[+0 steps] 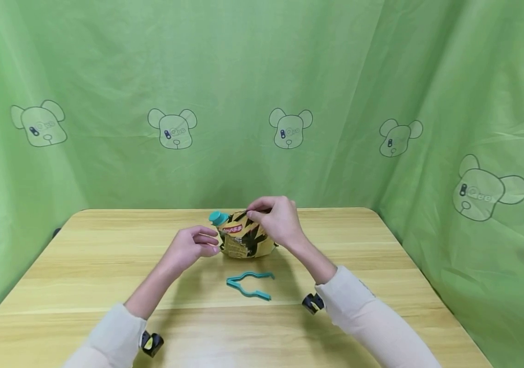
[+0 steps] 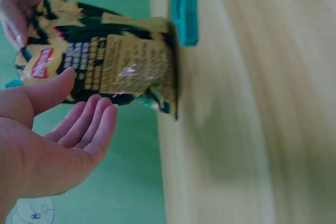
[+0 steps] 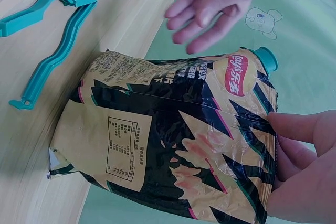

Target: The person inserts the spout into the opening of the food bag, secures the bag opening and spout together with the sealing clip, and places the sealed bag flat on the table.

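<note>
A Lay's potato chip bag [image 1: 250, 237], yellow and black, stands upright on the wooden table. My right hand [image 1: 277, 220] pinches its top edge between thumb and fingers. To the bag's left, my left hand [image 1: 192, 246] has its fingers loosely spread; in the right wrist view it holds nothing and is apart from the bag. A round teal cap [image 3: 266, 60] shows at the bag's top left corner; how it is attached is hidden. In front of the bag lies a teal V-shaped bag clip [image 1: 258, 295], its two arms spread apart.
The wooden table [image 1: 105, 286] has rounded far corners. Green curtains [image 1: 234, 76] printed with bear heads hang behind it and along its sides. A black band device [image 1: 152, 345] sits under the left cuff and another [image 1: 312, 303] under the right cuff.
</note>
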{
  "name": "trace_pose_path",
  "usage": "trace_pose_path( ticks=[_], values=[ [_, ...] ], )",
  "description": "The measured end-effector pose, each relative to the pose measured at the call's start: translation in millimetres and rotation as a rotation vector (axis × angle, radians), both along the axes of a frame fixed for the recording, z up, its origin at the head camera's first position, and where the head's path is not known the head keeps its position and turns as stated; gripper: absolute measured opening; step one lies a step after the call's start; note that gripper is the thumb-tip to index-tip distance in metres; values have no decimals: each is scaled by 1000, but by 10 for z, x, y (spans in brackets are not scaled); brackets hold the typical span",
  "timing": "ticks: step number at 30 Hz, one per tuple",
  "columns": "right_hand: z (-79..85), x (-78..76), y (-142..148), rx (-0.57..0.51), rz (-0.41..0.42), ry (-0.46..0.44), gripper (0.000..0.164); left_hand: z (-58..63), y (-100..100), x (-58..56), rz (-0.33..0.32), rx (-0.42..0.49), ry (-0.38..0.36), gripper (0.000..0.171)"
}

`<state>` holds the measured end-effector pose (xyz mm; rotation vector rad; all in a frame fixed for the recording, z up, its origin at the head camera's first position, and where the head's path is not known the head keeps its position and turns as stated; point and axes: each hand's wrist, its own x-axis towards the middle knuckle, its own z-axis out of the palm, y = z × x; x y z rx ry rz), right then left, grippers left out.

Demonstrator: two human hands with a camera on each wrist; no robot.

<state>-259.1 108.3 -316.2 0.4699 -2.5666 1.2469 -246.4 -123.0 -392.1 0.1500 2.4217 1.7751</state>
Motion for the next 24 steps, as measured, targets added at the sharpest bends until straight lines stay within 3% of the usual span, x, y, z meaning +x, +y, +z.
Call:
trace_pose_path(
  ticks=[7, 13, 24],
  values=[
    [6, 1, 0, 4, -5, -3, 7, -198, 151, 39, -42, -79, 2, 38],
    [10, 7, -4, 2, -8, -10, 6, -329, 273, 95, -109, -134, -19, 43],
    [-4, -1, -1, 2, -4, 6, 6, -445, 421, 147, -181, -120, -31, 38]
  ],
)
